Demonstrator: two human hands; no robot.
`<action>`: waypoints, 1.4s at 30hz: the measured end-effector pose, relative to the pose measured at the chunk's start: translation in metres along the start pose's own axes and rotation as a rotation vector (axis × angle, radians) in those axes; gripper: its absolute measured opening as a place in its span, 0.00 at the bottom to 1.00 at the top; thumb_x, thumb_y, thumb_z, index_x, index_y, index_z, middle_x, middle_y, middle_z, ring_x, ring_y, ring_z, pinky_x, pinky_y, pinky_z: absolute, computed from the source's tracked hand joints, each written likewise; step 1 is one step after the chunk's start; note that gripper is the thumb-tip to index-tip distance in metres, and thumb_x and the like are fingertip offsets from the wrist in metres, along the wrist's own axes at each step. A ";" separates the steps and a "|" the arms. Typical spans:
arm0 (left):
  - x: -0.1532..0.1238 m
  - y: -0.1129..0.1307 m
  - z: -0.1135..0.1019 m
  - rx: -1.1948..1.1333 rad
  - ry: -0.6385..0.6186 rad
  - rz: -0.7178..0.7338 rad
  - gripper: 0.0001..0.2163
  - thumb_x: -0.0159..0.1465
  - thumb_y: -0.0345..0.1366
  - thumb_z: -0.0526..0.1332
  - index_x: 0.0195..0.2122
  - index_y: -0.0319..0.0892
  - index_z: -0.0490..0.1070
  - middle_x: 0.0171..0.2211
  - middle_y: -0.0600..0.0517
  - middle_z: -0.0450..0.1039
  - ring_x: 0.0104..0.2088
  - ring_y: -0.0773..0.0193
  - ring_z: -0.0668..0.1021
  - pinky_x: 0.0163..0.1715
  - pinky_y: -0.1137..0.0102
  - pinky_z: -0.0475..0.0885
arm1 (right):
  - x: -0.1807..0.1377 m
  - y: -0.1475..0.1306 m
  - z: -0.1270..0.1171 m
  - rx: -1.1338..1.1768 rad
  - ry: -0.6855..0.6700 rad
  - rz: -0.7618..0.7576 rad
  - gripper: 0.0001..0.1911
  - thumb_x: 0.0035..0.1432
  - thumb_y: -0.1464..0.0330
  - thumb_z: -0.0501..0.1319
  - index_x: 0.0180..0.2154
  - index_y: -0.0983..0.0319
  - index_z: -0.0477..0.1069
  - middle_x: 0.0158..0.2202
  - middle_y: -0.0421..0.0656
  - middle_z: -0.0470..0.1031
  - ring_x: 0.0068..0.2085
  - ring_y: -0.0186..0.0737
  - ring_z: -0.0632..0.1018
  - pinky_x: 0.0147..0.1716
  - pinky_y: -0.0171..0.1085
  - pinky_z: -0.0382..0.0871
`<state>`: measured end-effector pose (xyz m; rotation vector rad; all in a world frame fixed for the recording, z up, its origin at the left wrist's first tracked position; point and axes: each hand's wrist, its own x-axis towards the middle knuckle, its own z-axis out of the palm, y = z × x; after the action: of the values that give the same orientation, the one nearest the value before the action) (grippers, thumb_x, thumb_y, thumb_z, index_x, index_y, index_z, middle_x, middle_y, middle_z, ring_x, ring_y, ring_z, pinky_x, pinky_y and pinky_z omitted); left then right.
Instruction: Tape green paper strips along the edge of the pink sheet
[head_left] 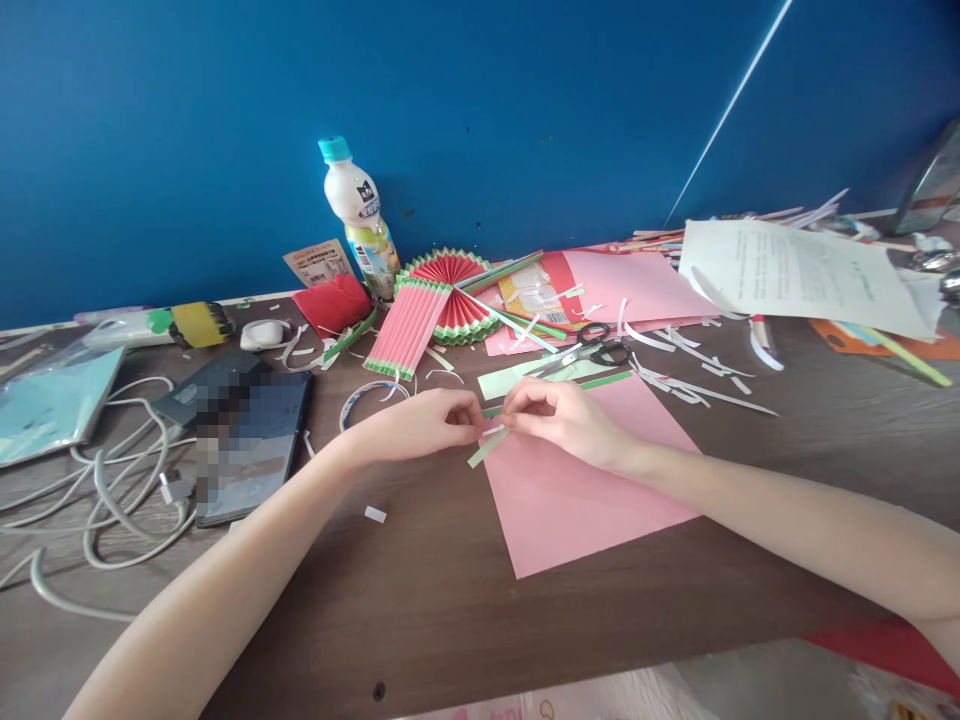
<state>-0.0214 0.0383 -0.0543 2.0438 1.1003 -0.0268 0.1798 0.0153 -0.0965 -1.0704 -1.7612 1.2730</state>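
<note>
My left hand [426, 422] and my right hand [561, 415] meet over the top left corner of a pink paper sheet [577, 490] lying on the brown table [420, 600]. Both hands pinch a thin green paper strip [486, 448], which slants down to the left between the fingertips. The fingers of each hand are curled closed on it. A pair of scissors [592, 350] lies just behind my right hand on a pale green paper piece [517, 378].
A folded pink pleated paper [409, 328] and a red-green paper fan [454, 290] lie near a drink bottle [360, 220] at the blue wall. A tape ring [367, 397], phone [251, 440] and white cables [112, 480] sit left. Printed paper [795, 272] and paper scraps lie right.
</note>
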 end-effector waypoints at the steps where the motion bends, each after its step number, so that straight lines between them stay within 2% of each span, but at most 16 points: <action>1: 0.000 0.000 0.000 0.001 -0.002 0.003 0.09 0.59 0.42 0.54 0.33 0.43 0.68 0.29 0.56 0.70 0.29 0.67 0.70 0.28 0.73 0.61 | 0.000 -0.001 0.000 -0.004 0.000 0.000 0.09 0.50 0.63 0.62 0.25 0.62 0.70 0.31 0.41 0.70 0.34 0.35 0.71 0.36 0.38 0.65; 10: 0.002 -0.005 -0.001 -0.137 0.050 -0.059 0.06 0.58 0.38 0.55 0.35 0.43 0.66 0.28 0.55 0.72 0.31 0.65 0.74 0.29 0.72 0.65 | -0.001 -0.003 -0.002 0.029 -0.021 0.046 0.07 0.50 0.65 0.61 0.26 0.62 0.70 0.31 0.40 0.70 0.34 0.35 0.71 0.37 0.37 0.64; 15: 0.000 -0.001 -0.002 -0.063 0.036 0.000 0.07 0.58 0.38 0.56 0.33 0.43 0.70 0.31 0.56 0.73 0.32 0.66 0.73 0.32 0.73 0.64 | 0.000 -0.004 -0.003 0.046 -0.020 0.056 0.06 0.50 0.66 0.61 0.26 0.62 0.70 0.31 0.40 0.70 0.34 0.34 0.71 0.38 0.37 0.64; 18: -0.002 0.003 -0.003 -0.039 0.012 0.033 0.07 0.57 0.38 0.56 0.32 0.43 0.71 0.30 0.57 0.73 0.29 0.68 0.71 0.30 0.74 0.62 | 0.000 -0.006 -0.003 0.049 -0.017 0.062 0.06 0.49 0.65 0.62 0.26 0.62 0.71 0.31 0.40 0.70 0.34 0.35 0.71 0.38 0.37 0.64; 25: -0.003 0.006 0.000 -0.004 -0.035 0.006 0.06 0.56 0.37 0.56 0.27 0.42 0.69 0.25 0.57 0.68 0.25 0.70 0.67 0.25 0.74 0.58 | 0.001 -0.003 -0.003 0.027 -0.032 0.045 0.09 0.49 0.62 0.63 0.26 0.62 0.71 0.32 0.41 0.71 0.34 0.36 0.72 0.37 0.38 0.65; 35: -0.003 0.007 0.000 0.027 -0.065 -0.001 0.07 0.56 0.37 0.53 0.25 0.41 0.67 0.23 0.58 0.65 0.24 0.70 0.65 0.24 0.74 0.57 | 0.001 0.000 -0.001 0.001 -0.047 0.020 0.09 0.49 0.63 0.63 0.26 0.63 0.71 0.31 0.40 0.69 0.33 0.35 0.71 0.36 0.37 0.65; 42: -0.002 0.006 0.001 0.027 -0.085 0.002 0.06 0.55 0.36 0.55 0.26 0.41 0.68 0.24 0.58 0.67 0.24 0.70 0.66 0.24 0.74 0.57 | 0.001 -0.001 -0.001 -0.019 -0.063 0.022 0.10 0.49 0.62 0.63 0.25 0.62 0.70 0.32 0.41 0.70 0.34 0.36 0.72 0.37 0.39 0.65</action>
<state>-0.0179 0.0342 -0.0503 2.0484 1.0502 -0.1267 0.1797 0.0165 -0.0956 -1.0741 -1.8163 1.3191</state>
